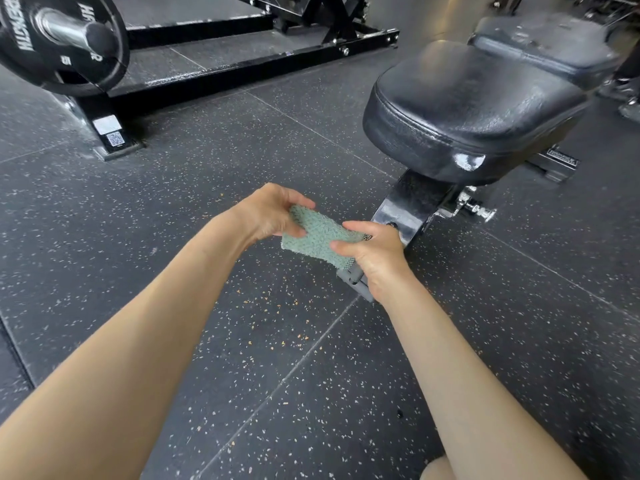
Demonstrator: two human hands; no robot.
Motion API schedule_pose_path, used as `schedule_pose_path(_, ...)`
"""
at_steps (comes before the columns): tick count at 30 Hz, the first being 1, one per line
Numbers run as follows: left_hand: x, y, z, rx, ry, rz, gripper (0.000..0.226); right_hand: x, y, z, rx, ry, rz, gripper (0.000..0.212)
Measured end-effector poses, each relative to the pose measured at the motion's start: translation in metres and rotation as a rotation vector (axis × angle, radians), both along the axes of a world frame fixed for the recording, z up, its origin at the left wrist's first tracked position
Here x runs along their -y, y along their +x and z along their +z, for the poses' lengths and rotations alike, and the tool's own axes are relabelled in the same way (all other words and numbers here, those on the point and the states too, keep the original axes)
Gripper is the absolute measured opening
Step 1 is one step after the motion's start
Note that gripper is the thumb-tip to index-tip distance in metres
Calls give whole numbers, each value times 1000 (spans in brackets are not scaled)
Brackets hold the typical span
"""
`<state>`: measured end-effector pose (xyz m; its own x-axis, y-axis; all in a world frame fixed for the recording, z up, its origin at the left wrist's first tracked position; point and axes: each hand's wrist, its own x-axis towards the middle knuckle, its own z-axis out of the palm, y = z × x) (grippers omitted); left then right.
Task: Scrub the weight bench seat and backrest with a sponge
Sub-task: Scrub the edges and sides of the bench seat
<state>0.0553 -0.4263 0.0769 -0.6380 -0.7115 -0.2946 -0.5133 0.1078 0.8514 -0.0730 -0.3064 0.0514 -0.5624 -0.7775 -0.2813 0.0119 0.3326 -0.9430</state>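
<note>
Both hands, left [273, 211] and right [372, 252], grip 1 nubby green sponge [318, 237], possibly grey-handled, near the bench seat [474, 109].

One head-worn view looks forward and steeply down, close over both forearms. The floor [173, 237] fills most of it; the bench [474, 109] sits upper right and a barbell plate [59, 39] at the upper left corner.

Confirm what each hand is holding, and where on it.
Both hold one green textured scrubbing sponge on a grey handle: left hand pinches the sponge's far end, right hand grips its near end where the handle joins.
</note>
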Motion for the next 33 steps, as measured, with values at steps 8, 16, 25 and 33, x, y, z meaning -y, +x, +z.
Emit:
schedule_pose_path(8, -2, -4, -12, 32, -198, -17, 13, 2, -3, -5, -172, 77, -139, 43)
schedule_pose_path(16, -10, -1, -25, -270, 250, 61, 25, -1, -3, 2, 61, 55, -117, 46)
schedule_pose_path(25, -28, -20, -27, -27, -464, 195, 24, 0, -1, 2, 152, 55, -209, 16)
schedule_pose_path(33, -51, -34, -12, -44, -287, -160, 32, -4, 2, 17, 218, -46, -270, 17)
